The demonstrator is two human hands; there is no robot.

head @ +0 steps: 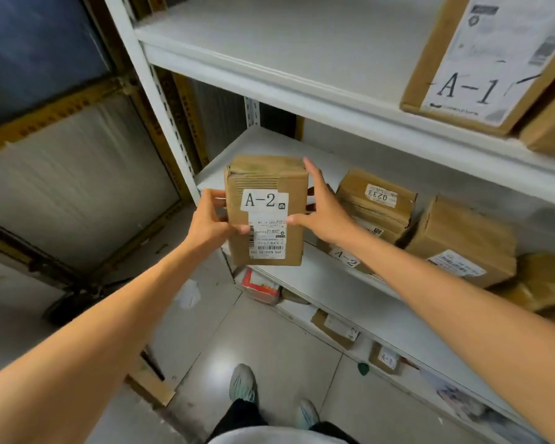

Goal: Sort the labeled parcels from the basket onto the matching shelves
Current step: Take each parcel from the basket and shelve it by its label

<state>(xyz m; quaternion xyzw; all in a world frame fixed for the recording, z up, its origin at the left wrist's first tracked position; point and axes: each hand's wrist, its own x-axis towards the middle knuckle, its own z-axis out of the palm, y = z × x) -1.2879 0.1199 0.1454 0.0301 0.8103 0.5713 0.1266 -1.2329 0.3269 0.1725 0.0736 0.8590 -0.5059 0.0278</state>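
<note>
Left hand (210, 224), right hand (326, 216) grip parcel (266, 187), perhaps overhanging shelf edge (321, 277).

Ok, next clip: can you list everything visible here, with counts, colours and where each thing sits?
held parcel: one, brown, white A-2 label, before the middle shelf's left end
shelving unit: one, white, ahead and right
top-shelf boxes: two, brown, far right; one labelled A-1
middle-shelf parcels: at least four, brown, right of the held parcel; one reads A-2
lower-shelf parcels: at least two, brown
packet: one, red and white, lower shelf's left end
wheeled frame: one, yellow and dark, left
floor: grey tiles
shoes: two, pale grey-green, bottom centre
left hand: grips the parcel's left edge
right hand: thumb on front, fingers behind right edge
</note>
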